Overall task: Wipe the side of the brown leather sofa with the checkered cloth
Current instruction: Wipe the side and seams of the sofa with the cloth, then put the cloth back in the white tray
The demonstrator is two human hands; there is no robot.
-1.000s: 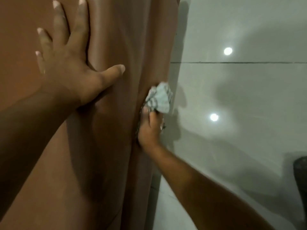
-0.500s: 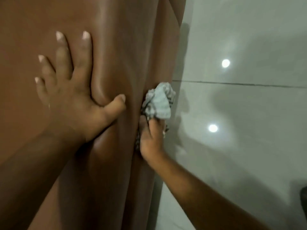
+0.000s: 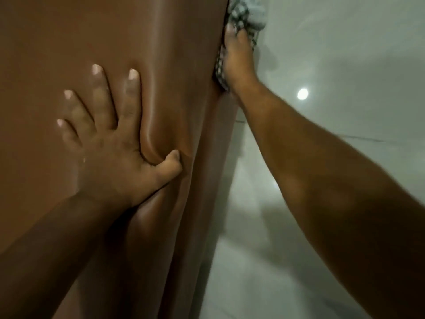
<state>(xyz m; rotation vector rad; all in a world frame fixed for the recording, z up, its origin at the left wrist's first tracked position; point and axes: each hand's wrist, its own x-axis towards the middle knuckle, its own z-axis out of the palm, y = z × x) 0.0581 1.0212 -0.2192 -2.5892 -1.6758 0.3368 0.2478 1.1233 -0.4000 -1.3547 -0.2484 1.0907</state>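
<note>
Glossy pale tiled floor (image 3: 345, 65) on the right; the right hand (image 3: 236, 63), clutching the checkered cloth (image 3: 247, 12), has slid farther along the sofa (image 3: 161, 42) side; left hand (image 3: 110, 143) stays splayed flat, bracing; wiping progresses.

Sofa (image 3: 57, 42) fills the left side of the view, floor (image 3: 345, 54) runs down the right. Left hand (image 3: 110, 162) lies flat on the sofa's top surface, fingers spread, thumb dug into a fold. Right hand (image 3: 236, 63) is further ahead, at the sofa's right edge, pressing the cloth (image 3: 247, 13) against its side; cloth sits between palm and sofa, bunching out beyond the fingertips.
</note>
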